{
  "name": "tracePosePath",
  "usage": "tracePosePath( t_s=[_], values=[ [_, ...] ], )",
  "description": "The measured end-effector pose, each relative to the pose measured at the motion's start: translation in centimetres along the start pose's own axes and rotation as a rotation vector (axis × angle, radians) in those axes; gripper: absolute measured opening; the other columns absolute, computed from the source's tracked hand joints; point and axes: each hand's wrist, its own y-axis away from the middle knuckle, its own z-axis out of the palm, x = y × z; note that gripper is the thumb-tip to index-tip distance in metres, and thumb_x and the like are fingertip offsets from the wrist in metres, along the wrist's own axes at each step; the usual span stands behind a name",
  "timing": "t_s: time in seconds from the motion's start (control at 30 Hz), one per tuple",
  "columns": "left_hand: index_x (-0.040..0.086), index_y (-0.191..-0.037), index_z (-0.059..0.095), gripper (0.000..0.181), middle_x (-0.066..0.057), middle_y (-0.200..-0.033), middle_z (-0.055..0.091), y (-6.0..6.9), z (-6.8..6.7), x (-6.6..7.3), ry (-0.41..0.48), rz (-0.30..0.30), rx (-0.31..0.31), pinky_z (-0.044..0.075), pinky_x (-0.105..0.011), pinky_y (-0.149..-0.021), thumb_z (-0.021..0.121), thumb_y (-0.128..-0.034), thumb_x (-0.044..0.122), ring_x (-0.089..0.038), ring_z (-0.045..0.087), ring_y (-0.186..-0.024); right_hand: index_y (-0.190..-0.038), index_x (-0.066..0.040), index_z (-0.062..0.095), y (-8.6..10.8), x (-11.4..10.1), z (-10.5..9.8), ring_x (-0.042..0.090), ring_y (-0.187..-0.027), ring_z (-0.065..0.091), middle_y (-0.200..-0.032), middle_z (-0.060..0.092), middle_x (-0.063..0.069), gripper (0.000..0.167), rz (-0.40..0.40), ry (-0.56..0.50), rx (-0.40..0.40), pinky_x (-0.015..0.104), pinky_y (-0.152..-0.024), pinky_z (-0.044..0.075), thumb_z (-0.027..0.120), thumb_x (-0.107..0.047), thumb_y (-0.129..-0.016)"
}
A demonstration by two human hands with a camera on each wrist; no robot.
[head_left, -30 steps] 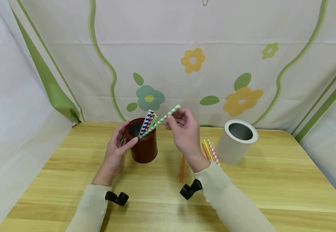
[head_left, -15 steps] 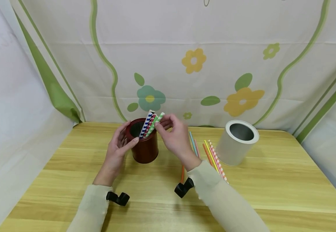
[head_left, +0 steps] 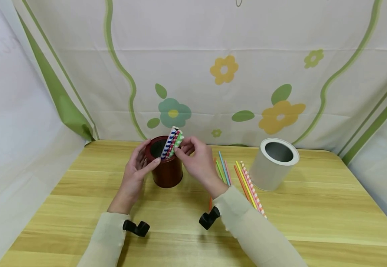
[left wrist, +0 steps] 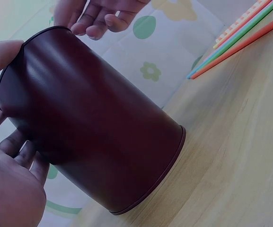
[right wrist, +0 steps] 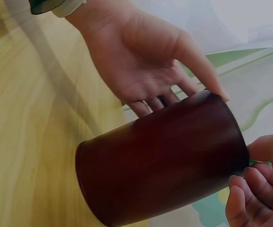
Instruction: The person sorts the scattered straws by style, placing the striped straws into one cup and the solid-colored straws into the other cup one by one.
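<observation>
A dark red can (head_left: 167, 176) stands upright on the wooden table, left of the middle in the head view. My left hand (head_left: 133, 174) grips its left side, thumb on the rim and fingers round the far side. Blue-striped, red-dotted and green paper straws (head_left: 169, 144) lean against the right of its mouth. At that rim, my right hand (head_left: 198, 161) pinches a green-and-white striped straw (head_left: 180, 141), mostly inside the can. In the right wrist view, a sliver of green (right wrist: 261, 162) shows at the right fingers (right wrist: 254, 184). The can's inside bottom is hidden.
To the right stands a white can (head_left: 268, 172) with a dark opening. Between the cans lie loose straws: a group with blue, green and pink ones (head_left: 224, 168), and yellow, orange and striped ones (head_left: 246, 181). A flowered cloth (head_left: 193, 81) hangs behind the table.
My right hand has moved left and down, lowering the green-striped straw into the red can. More loose straws show beside the right arm. The left hand keeps its hold.
</observation>
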Motion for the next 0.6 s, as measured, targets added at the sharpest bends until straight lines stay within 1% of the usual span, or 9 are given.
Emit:
tracePosePath(
  t_s=[0.17, 0.37, 0.6],
  values=[
    [0.025, -0.167, 0.035, 0.072, 0.000, -0.169, 0.042, 0.00, -0.02, 0.03, -0.004, 0.000, 0.003, 0.035, -0.015, -0.120, 0.068, -0.1046, 0.010, -0.020, 0.039, -0.155, -0.109, -0.010, 0.072, 0.05, 0.22, 0.19, 0.019, -0.089, 0.066, -0.096, 0.072, 0.006, 0.014, 0.007, -0.001, -0.007, 0.032, -0.083, 0.059, 0.078, -0.018, -0.098],
    [0.026, -0.167, 0.035, 0.073, 0.002, -0.168, 0.042, -0.03, -0.07, 0.06, -0.010, -0.004, 0.008, 0.034, -0.017, -0.122, 0.068, -0.1045, 0.010, -0.017, 0.040, -0.154, -0.112, -0.011, 0.072, 0.05, 0.40, 0.18, 0.019, -0.088, 0.067, -0.097, 0.072, 0.005, 0.018, 0.020, -0.008, -0.006, 0.031, -0.082, 0.058, 0.079, -0.021, -0.098],
    [0.027, -0.167, 0.036, 0.072, 0.003, -0.168, 0.042, -0.02, -0.05, 0.09, -0.011, -0.013, 0.009, 0.035, -0.016, -0.120, 0.068, -0.1044, 0.011, -0.015, 0.041, -0.152, -0.113, -0.013, 0.072, 0.32, 0.43, 0.00, 0.018, -0.090, 0.066, -0.098, 0.072, 0.004, 0.019, 0.023, -0.045, -0.003, 0.029, -0.083, 0.058, 0.079, -0.024, -0.099]
  ],
)
